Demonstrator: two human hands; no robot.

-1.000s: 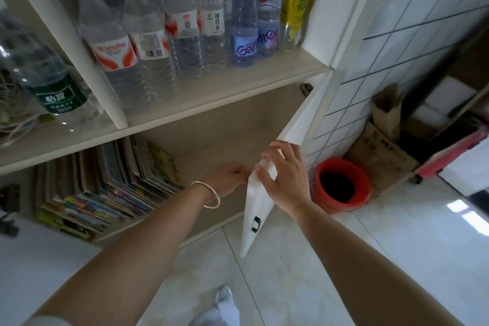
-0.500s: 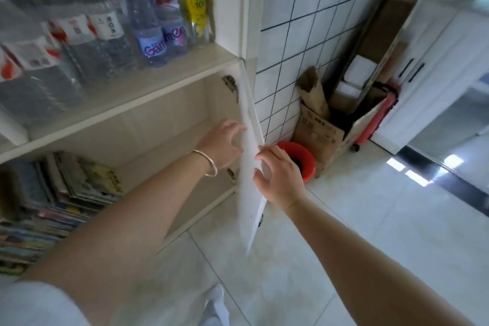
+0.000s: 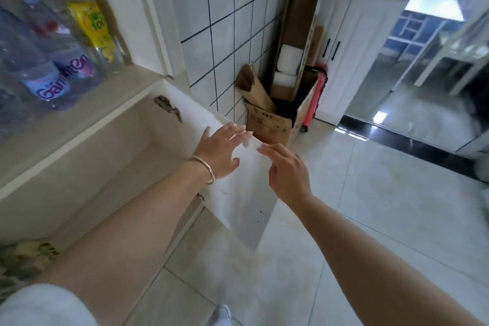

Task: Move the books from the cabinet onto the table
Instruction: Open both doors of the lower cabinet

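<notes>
- Books (image 3: 25,259) lie at the cabinet's lower left, barely in frame, blurred.
- Your left hand (image 3: 221,152) presses flat and open on the cabinet door (image 3: 238,193); your right hand (image 3: 287,171) hovers beside its edge, fingers loose, gripping nothing.
- Expect thin, floppy, slick covers, heavy together: grasp several by their spines.

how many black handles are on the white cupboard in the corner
2: both are vertical black handles on the white cupboard to the right of the cardboard box, one on the left door and one just right of it. Others may be out of view.
</notes>
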